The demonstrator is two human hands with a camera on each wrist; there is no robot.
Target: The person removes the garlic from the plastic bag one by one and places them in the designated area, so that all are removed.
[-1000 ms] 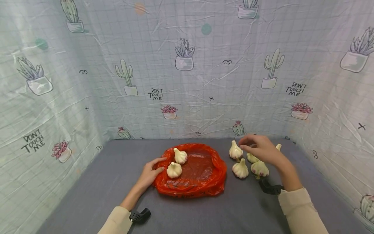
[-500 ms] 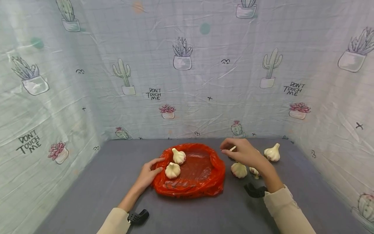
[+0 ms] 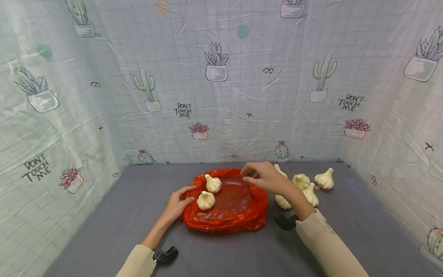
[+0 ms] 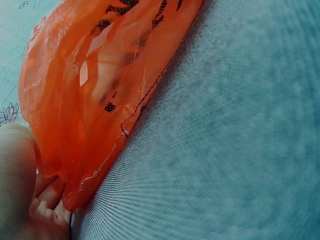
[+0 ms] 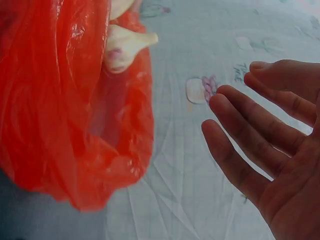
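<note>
A red plastic bag lies on the table with its mouth spread upward. Inside, against its left side, sit two garlic bulbs. My left hand holds the bag's left rim; in the left wrist view the thumb is on the near side and the other fingers are partly behind the red plastic. Over the right rim hovers my right hand, fingers loosely bent. The right wrist view shows this right hand with nothing in it, apart from the bag.
Several more garlic bulbs are grouped right of the bag, some partly hidden behind my right hand and forearm. The grey tabletop meets a cactus-print curtain at the back and both sides.
My right hand has travelled left from above the garlic group to the bag's right rim, uncovering bulbs at the right. The left hand stays at the bag.
</note>
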